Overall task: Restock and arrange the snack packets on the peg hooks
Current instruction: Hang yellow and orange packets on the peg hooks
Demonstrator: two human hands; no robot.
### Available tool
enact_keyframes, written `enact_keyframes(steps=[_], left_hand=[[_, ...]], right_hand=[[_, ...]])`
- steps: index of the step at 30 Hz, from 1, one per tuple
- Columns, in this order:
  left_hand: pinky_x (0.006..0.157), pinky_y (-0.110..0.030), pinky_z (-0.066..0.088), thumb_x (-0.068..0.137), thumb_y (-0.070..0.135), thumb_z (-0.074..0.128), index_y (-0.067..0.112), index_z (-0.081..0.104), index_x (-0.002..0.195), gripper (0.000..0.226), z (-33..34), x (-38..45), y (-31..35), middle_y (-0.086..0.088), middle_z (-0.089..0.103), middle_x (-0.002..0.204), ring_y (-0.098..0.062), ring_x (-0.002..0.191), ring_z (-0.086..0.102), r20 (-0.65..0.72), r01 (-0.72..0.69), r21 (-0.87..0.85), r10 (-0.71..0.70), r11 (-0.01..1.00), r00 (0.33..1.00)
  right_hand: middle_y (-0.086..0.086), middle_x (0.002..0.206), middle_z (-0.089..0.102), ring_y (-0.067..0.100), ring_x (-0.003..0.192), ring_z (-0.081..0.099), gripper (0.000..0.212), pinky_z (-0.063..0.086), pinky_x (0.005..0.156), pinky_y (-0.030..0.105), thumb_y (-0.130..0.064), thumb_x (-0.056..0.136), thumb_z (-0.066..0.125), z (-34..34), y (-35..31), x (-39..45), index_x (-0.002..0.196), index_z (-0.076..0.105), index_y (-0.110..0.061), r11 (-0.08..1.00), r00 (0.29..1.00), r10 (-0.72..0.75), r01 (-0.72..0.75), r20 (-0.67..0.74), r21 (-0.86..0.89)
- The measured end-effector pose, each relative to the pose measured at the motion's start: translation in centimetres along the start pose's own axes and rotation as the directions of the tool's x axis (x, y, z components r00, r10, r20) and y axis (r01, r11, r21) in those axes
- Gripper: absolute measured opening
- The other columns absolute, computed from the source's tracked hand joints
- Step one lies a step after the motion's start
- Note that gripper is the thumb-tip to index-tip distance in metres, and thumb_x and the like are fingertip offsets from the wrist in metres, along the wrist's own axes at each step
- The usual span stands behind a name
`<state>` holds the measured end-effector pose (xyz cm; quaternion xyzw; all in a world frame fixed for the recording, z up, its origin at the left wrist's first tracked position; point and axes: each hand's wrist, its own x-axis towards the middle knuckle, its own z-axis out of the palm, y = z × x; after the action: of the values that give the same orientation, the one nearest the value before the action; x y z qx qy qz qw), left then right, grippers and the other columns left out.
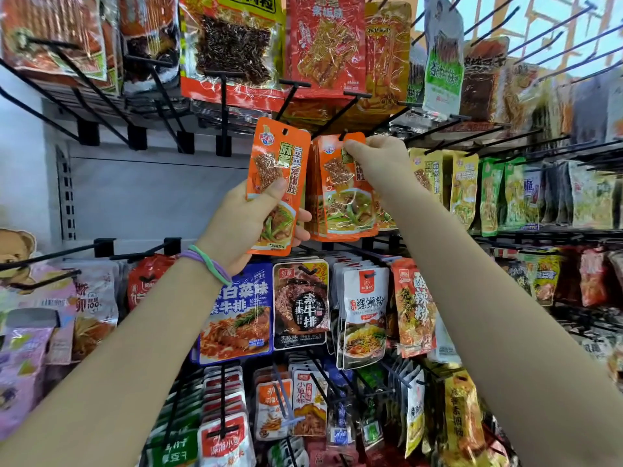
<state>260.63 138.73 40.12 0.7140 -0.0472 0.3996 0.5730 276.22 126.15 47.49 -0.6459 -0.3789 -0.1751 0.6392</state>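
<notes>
1 head-worn wide-angle view faces forward, slightly upward, close to the peg hooks (354, 106).

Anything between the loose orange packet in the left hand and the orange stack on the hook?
Nothing: head view shows only a narrow gap between orange packet and hanging stack.

An orange snack packet (278, 183) stands upright, off the hooks, its punched hole free. Just beside it, a bunch of matching orange packets (344, 193) hangs on a black peg hook (332, 121).
</notes>
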Motion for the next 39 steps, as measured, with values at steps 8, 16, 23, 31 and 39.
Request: enact_keyframes(steps=[8,16,23,31,39], left_hand=[[0.088,-0.045,0.06,0.098,0.032,0.064,0.014,0.072,0.104,0.021,0.4,1.0,-0.2,-0.005,0.079,0.097,-0.026,0.091,0.076,-0.11,0.005,0.031,-0.002,1.0,0.994],[0.072,-0.045,0.057,0.091,0.047,0.072,-0.002,0.067,0.088,0.049,4.3,2.9,-0.2,-0.019,0.071,0.085,-0.023,0.073,0.063,-0.052,-0.159,0.481,0.209,0.862,0.977],[0.118,-0.049,0.027,0.095,0.062,0.041,0.013,0.035,0.155,0.078,4.2,5.3,0.4,-0.011,0.034,0.162,-0.031,0.15,0.03,0.296,-0.361,0.932,0.586,-0.007,0.754],[0.126,-0.047,0.007,0.089,0.073,0.011,0.023,0.013,0.163,0.09,3.6,6.8,-0.1,0.002,0.004,0.172,-0.021,0.158,0.001,0.336,-0.328,0.94,0.407,-0.093,0.849],[0.122,-0.047,0.01,0.094,0.073,0.013,0.022,0.009,0.164,0.087,3.3,6.6,-0.8,0.001,0.004,0.172,-0.021,0.158,0.003,0.28,-0.249,0.96,0.346,-0.131,0.896]], right_hand=[[-0.001,0.073,0.062,0.013,0.062,0.058,0.032,0.045,0.06,0.028,-0.033,0.104,0.049,-1.0,-0.6,-2.6,0.088,0.066,-0.012,0.975,0.977,-0.214,0.214,-0.008,-0.056],[0.001,0.09,0.074,0.015,0.081,0.071,0.018,0.059,0.08,0.04,-0.027,0.102,0.059,-1.2,0.2,-2.5,0.099,0.07,-0.013,0.954,0.972,-0.086,0.018,0.217,0.298],[0.005,0.089,0.077,0.023,0.084,0.073,0.02,0.06,0.087,0.05,-0.029,0.102,0.058,-1.1,0.8,0.0,0.092,0.071,-0.018,0.94,0.983,0.062,-0.116,0.173,0.321],[0.019,0.105,0.074,0.04,0.102,0.07,0.029,0.055,0.09,0.062,-0.04,0.102,0.054,-0.9,0.9,0.6,0.096,0.072,-0.018,0.977,0.983,0.023,-0.06,0.18,0.203],[0.022,0.096,0.07,0.033,0.082,0.066,0.04,0.055,0.071,0.042,-0.036,0.1,0.058,-0.1,1.8,1.9,0.107,0.065,0.002,0.996,0.991,-0.072,0.078,0.11,-0.042]])
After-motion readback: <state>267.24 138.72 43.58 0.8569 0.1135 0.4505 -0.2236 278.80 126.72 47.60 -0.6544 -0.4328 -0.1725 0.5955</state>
